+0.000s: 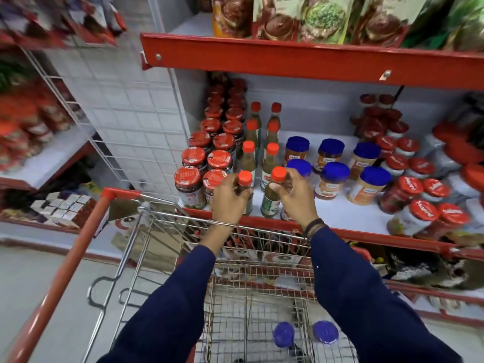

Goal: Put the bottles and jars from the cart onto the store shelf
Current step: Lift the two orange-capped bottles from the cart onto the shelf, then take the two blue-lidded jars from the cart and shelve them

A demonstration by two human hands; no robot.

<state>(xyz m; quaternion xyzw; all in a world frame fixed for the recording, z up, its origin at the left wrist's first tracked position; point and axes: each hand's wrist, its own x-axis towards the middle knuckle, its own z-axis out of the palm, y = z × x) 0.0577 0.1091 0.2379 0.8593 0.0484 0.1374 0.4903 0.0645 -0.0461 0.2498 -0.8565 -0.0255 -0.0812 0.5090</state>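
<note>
Store shelf (340, 221) front edge w/ cart (183, 226) below — left hand (230, 200) wraps one red-capped bottle (245, 179), right hand (296, 197) another (272, 195), fingers closed round each. Set both upright, bases flat behind lip, in line w/ bottle rows — 2 blue-lid jars (284, 334) wait in cart
</note>
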